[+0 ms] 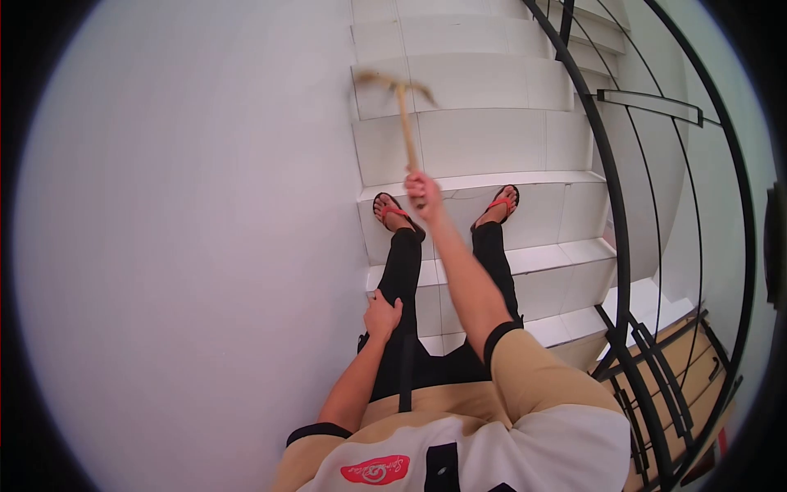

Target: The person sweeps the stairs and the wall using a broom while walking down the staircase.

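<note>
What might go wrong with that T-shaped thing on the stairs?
The T-shaped tool might slip, since only the right hand grips it. Its head looks close to the wall, so it might bump it. The flip-flops might skid on the steps, and the left hand isn't holding the railing.

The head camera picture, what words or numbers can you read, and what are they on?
Red badge on the shirt: white curly lettering, too small and blurred to read surely.
Handled tool, steps, railing: no readable words or numbers.
</note>
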The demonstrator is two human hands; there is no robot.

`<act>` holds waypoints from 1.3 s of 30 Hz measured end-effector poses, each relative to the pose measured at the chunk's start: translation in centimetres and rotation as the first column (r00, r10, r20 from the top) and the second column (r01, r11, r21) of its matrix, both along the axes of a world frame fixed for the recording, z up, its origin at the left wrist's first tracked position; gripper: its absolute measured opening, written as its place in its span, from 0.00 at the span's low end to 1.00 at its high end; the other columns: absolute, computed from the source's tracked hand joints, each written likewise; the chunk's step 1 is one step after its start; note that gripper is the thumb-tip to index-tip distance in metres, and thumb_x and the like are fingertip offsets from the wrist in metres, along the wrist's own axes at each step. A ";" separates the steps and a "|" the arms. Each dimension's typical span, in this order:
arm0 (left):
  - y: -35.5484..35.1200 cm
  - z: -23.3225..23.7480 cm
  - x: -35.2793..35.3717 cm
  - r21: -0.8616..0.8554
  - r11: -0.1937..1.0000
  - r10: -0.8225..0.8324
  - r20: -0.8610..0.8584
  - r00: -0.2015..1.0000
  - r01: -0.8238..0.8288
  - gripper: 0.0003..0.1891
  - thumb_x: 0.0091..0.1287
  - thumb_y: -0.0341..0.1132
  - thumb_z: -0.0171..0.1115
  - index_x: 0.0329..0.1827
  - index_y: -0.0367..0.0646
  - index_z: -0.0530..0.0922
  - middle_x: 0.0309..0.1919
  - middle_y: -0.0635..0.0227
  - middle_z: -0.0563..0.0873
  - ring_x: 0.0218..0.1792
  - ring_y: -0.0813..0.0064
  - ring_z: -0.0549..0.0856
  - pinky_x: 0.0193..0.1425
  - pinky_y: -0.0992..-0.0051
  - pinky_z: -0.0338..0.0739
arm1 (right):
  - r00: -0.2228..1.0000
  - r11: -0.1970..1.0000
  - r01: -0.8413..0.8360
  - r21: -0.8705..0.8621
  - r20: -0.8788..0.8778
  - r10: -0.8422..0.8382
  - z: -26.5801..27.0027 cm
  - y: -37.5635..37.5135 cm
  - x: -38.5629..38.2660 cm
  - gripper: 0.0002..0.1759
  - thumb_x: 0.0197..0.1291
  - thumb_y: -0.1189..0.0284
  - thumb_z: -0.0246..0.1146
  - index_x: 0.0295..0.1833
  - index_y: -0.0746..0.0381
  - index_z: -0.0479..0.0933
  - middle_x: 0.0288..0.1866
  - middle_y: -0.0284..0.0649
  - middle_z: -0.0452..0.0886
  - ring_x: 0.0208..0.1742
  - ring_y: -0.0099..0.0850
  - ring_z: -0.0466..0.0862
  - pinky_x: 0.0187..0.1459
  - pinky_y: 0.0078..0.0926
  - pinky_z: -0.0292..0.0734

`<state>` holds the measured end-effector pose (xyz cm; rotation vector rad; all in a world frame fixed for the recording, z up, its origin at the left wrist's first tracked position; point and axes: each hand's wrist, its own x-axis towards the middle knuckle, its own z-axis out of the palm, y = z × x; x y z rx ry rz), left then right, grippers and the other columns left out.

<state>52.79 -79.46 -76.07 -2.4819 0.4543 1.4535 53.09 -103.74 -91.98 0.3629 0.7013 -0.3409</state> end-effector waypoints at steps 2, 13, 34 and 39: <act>1.1 -0.3 -0.2 -0.010 1.000 0.009 -0.013 1.000 -0.009 0.29 0.55 0.48 0.55 0.53 0.37 0.62 0.42 0.47 0.75 0.39 0.50 0.79 0.43 0.60 0.74 | 0.864 0.889 -0.346 -0.301 -0.472 0.177 1.6 -3.0 -0.7 0.06 0.60 0.69 0.52 0.38 0.61 0.67 0.18 0.28 0.63 0.11 0.14 0.59 0.10 0.11 0.55; -0.4 -0.4 -0.6 -0.031 0.999 0.018 0.016 1.000 -0.018 0.26 0.55 0.47 0.55 0.50 0.37 0.64 0.41 0.49 0.75 0.38 0.52 0.79 0.42 0.61 0.74 | -0.104 -0.285 -0.918 0.276 -0.860 -0.499 7.4 -0.9 -11.2 0.14 0.48 0.78 0.54 0.40 0.73 0.65 0.36 0.60 0.73 0.38 0.53 0.74 0.39 0.46 0.68; -1.3 -0.3 -0.9 -0.017 0.999 -0.037 0.010 0.999 0.037 0.27 0.55 0.47 0.55 0.51 0.37 0.63 0.41 0.48 0.75 0.38 0.51 0.79 0.42 0.61 0.74 | 0.522 0.430 -0.848 -0.309 -0.625 0.581 0.5 4.8 -8.3 0.06 0.52 0.80 0.51 0.36 0.70 0.68 0.19 0.39 0.70 0.15 0.24 0.70 0.13 0.22 0.63; -0.8 -0.3 -1.4 -0.007 0.999 -0.051 0.034 0.998 0.051 0.27 0.56 0.47 0.54 0.52 0.37 0.63 0.42 0.48 0.75 0.39 0.51 0.79 0.42 0.61 0.74 | 0.890 0.917 -0.397 -0.040 -0.259 0.375 4.7 -5.3 -2.0 0.06 0.61 0.76 0.47 0.36 0.66 0.68 0.19 0.31 0.63 0.14 0.13 0.61 0.11 0.07 0.55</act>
